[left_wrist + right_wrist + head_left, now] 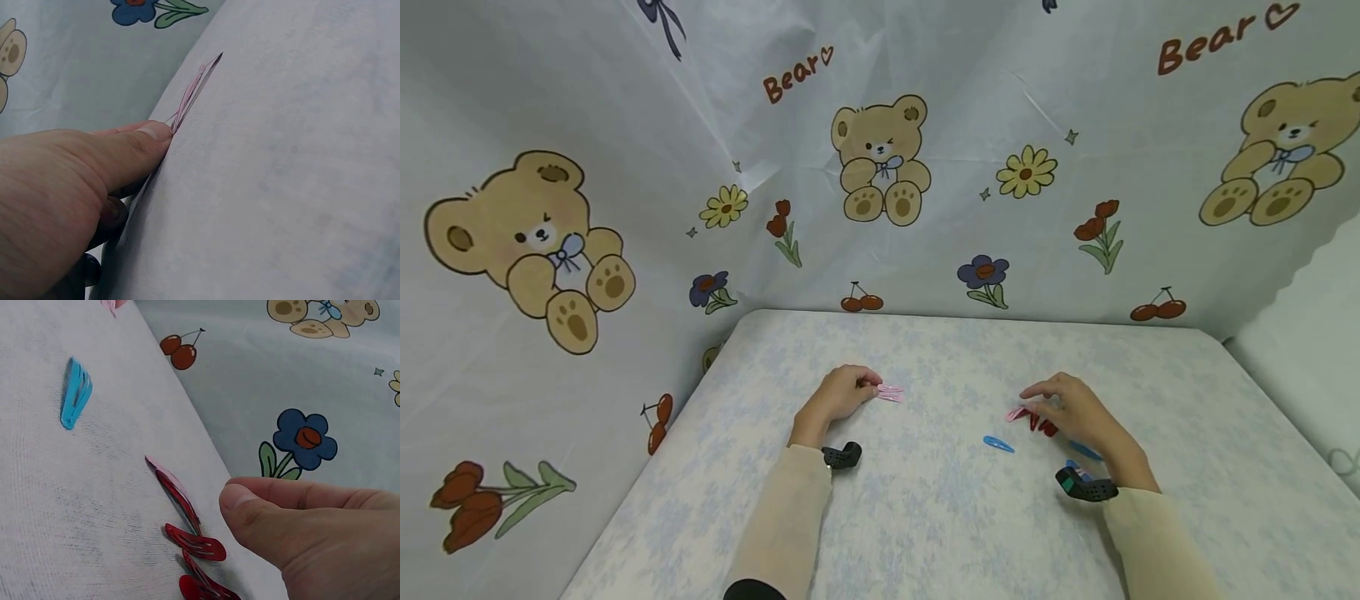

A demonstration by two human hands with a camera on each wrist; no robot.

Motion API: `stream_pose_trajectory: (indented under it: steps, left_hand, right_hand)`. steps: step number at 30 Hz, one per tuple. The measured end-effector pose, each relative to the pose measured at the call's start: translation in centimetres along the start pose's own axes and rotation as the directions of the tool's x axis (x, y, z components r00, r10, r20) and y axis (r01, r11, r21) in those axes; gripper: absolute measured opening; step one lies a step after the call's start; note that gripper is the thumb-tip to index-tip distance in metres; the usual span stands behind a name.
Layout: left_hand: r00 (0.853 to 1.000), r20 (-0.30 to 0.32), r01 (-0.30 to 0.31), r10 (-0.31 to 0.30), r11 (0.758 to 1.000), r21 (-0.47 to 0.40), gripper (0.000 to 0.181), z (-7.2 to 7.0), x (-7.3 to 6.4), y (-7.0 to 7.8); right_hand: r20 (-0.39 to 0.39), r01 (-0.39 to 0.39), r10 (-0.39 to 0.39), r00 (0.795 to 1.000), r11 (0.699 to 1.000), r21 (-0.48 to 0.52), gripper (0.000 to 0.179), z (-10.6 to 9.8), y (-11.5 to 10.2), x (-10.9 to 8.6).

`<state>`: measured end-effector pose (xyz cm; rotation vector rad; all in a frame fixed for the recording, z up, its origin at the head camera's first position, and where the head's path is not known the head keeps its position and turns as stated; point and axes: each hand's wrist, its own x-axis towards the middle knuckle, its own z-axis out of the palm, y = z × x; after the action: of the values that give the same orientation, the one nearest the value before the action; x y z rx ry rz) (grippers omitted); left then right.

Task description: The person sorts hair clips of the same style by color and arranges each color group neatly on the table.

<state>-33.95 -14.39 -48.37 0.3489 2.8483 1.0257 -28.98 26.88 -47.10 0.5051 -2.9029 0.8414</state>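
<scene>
My left hand (842, 392) pinches pink snap hair clips (891, 392) between thumb and fingers at the left of the table. In the left wrist view, the clips (190, 94) stick out past the thumb tip. My right hand (1071, 408) hovers over a group of clips, with no clip visible in its fingers. Just beyond its fingertips in the right wrist view lie a pink clip (164, 471), partly covered by a red one, and several red clips (199, 542). A blue clip (998, 444) lies apart, left of that group.
More blue clips (1085, 451) lie under the right wrist, partly hidden. Each wrist wears a black band (842, 456). A pale mottled cloth covers the table (917, 517). Behind it hangs a bear-print curtain (940, 183).
</scene>
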Motion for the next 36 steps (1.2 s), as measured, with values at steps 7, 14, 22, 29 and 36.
stream_pose_trajectory:
  steps: [7, 14, 22, 29, 36]
  left_hand:
    - [1.0, 0.005, 0.008, -0.008, 1.0, -0.005, 0.013, 0.0, 0.0, 0.0]
    - [1.0, 0.008, 0.003, -0.003, 1.0, -0.003, 0.012, -0.1, -0.2, 0.2]
    - [1.0, 0.016, 0.0, 0.0, 1.0, 0.004, 0.012, -0.2, -0.2, 0.2]
    - [1.0, 0.014, 0.006, -0.006, 1.0, -0.001, 0.012, -0.1, -0.3, 0.3]
    - [1.0, 0.012, -0.003, 0.003, 1.0, -0.016, 0.012, 0.0, -0.4, 0.4]
  right_hand:
    - [-0.012, 0.054, -0.054, 0.998, 0.998, -0.033, 0.018, 0.4, -0.2, 0.1]
    - [0.024, 0.027, -0.027, 0.999, 1.0, 0.003, 0.018, 0.8, -0.2, -0.2]
    - [0.026, 0.018, -0.018, 0.999, 1.0, 0.006, 0.02, 1.1, -0.4, -0.3]
    - [0.03, 0.006, -0.005, 1.0, 0.999, -0.038, 0.019, 1.2, -0.3, -0.4]
    - [0.03, -0.001, 0.003, 1.0, 0.998, -0.063, 0.016, 1.2, -0.1, -0.6]
